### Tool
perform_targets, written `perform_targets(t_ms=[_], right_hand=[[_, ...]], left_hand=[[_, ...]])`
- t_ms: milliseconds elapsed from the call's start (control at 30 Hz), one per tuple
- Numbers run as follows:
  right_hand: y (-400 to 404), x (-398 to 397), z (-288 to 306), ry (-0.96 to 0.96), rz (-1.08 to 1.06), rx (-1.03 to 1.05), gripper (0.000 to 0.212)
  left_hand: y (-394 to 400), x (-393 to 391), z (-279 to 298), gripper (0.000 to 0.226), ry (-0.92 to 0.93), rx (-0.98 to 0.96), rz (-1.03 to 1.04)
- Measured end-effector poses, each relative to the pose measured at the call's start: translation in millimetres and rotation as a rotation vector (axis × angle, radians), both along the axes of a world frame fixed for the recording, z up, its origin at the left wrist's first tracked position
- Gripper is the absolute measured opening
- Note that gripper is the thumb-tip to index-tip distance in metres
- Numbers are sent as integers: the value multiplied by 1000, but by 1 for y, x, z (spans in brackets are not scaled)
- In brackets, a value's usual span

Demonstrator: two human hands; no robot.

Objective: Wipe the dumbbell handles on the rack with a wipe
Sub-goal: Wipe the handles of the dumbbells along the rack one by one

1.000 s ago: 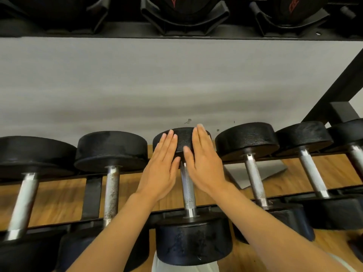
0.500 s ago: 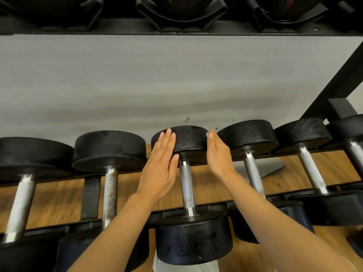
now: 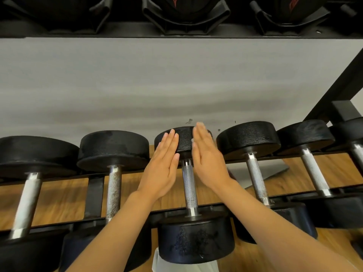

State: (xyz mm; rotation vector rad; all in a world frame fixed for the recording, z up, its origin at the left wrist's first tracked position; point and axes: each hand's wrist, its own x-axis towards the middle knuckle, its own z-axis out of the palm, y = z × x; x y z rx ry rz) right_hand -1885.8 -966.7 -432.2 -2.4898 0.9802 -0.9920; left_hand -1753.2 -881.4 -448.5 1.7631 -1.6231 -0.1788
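The only view comes from the camera on my head, looking forward and steeply down over my own forearms at the lower tier of the rack (image 3: 94, 195). It sits close: my left hand (image 3: 162, 169) and right hand (image 3: 208, 163) fill the middle of the frame, and the middle dumbbell (image 3: 188, 185) runs straight away from me, its near head just under the lens at the bottom edge. The wide angle bows the row of dumbbells outward. The grey wall (image 3: 157, 85) lies straight ahead, and the upper shelf (image 3: 176, 30) cuts across the very top. Wooden floor (image 3: 59, 197) shows through the rails. No second view overlaps this one.
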Motion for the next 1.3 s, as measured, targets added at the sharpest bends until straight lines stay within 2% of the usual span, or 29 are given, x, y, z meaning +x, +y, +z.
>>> perform_targets(t_ms=[67, 133, 267, 333, 467, 600, 767, 867, 967, 1033, 1100, 1167, 1300], right_hand=[[-1, -8, -8, 136, 109, -247, 46], [-16, -15, -3, 242, 126, -306, 46], [-32, -10, 16, 246, 26, -32, 50], [-24, -8, 14, 260, 20, -40, 50], [-5, -18, -2, 440, 186, -394, 51], [-5, 1, 8, 515, 110, -474, 60], [-7, 50, 18, 646, 33, -541, 68], [-7, 28, 12, 701, 140, -657, 63], [-6, -2, 13, 675, 233, -692, 57], [-7, 4, 16, 604, 167, -640, 55], [-1, 28, 17, 543, 7, -546, 56], [8, 55, 12, 555, -66, -524, 59], [11, 58, 3, 697, 153, -660, 58]], left_hand=[[1, 1, 3, 49, 3, 7, -10], [3, 3, 5, 49, -29, 17, -14], [4, 7, 12, 52, -132, 56, -5], [9, 13, 18, 55, -243, 90, 23], [30, 52, 25, 62, -680, 64, 197], [46, 92, 23, 62, -836, 134, 276], [45, 97, 16, 59, -826, 39, 279], [45, 100, 14, 57, -805, -17, 277], [44, 100, 11, 56, -794, -52, 282], [41, 99, 10, 55, -774, -78, 294], [40, 98, 9, 54, -764, -106, 303], [41, 99, 8, 53, -772, -124, 300], [41, 102, 8, 53, -782, -131, 280]])
